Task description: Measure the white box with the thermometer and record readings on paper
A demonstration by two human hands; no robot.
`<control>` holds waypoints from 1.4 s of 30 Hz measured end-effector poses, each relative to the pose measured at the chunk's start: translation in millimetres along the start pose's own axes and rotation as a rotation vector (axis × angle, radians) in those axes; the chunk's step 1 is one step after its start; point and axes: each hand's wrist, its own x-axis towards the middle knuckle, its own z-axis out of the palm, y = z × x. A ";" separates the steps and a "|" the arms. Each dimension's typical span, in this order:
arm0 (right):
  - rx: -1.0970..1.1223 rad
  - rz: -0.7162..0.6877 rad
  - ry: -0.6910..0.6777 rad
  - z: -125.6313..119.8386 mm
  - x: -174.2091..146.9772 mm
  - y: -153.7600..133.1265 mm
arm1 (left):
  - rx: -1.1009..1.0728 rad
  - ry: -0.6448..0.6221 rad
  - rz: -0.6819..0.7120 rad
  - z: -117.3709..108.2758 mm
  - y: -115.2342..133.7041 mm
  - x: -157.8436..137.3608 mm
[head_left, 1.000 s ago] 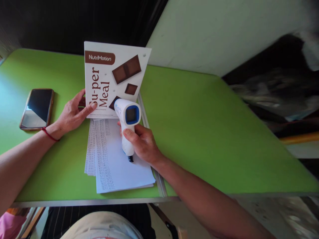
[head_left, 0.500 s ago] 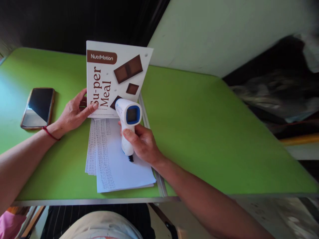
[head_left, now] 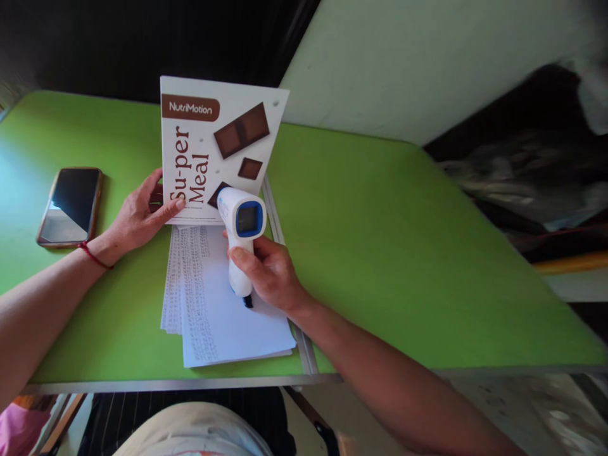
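My left hand [head_left: 142, 215] grips the lower left edge of a white box [head_left: 190, 152] printed "NutriMotion" and "Su-per Meal", with the thumb on its front and the other fingers behind. The box is held up, its printed face toward me. My right hand [head_left: 268, 269] is wrapped around the handle of a white infrared thermometer [head_left: 241, 253]. Its blue-framed screen faces me and looks dark, and its front end overlaps the lower right part of the box. Whether the two touch I cannot tell. Beneath them lie sheets of paper [head_left: 237, 335] with rows of handwriting.
A phone [head_left: 71, 206] in a brown-edged case lies left of my left hand on the green table [head_left: 403, 253]. A metal seam [head_left: 306, 354] runs across the tabletop beside the papers. A pale wall [head_left: 380, 63] rises behind, with dark clutter beyond the right edge.
The box and the thermometer have shifted very slightly left in view, along with the phone and papers. Both hands keep the same hold.
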 end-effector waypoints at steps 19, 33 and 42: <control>-0.098 -0.170 0.026 -11.1 -2.4 -8.7 | -0.135 0.014 -0.039 2.2 -7.8 2.1; -0.772 -0.055 0.257 -96.4 21.6 20.5 | -0.026 0.153 -0.016 -13.3 -18.0 3.4; -0.909 0.115 0.250 -88.8 25.2 29.4 | -0.037 0.128 -0.002 -13.3 -29.1 8.7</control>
